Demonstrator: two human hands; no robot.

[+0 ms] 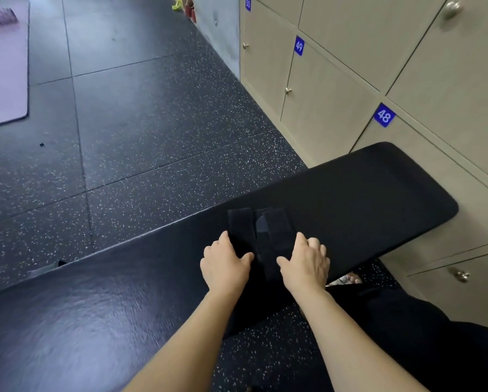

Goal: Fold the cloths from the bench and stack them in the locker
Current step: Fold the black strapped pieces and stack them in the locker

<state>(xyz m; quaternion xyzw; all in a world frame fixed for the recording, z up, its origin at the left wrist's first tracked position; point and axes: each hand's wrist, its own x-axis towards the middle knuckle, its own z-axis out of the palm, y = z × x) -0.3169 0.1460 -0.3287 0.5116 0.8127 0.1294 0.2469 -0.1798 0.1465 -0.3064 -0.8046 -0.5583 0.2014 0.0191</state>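
Left grip (225, 263) is down on the cloth (265, 224): fingers spread and relaxed, thumb angled inward, pressing rather than holding. Right grip (305, 260) sits on the cloth's right side with its fingers curled at the edge. It's black on black there, so I cannot tell whether it has a fold pinched or is only bearing down.

The cloth lies under and just ahead of both, a small dark piece on the black counter (378, 188). Two flaps are laid in toward its middle with a narrow gap between them.

I read this as mid-fold, with the sides in and the lengthwise fold to come. To do it well, I'd pin the near edge with the left, sweep the right outward to flatten both flaps, then lift the near corners together and lay them onto the far edge. The corners want matching before I press the crease. The padded counter looks smooth, so I'd expect the cloth to slide if I push instead of lift.

The lockers (322, 114) stand just right of the counter with every door in view closed. One needs opening before anything gets stacked.
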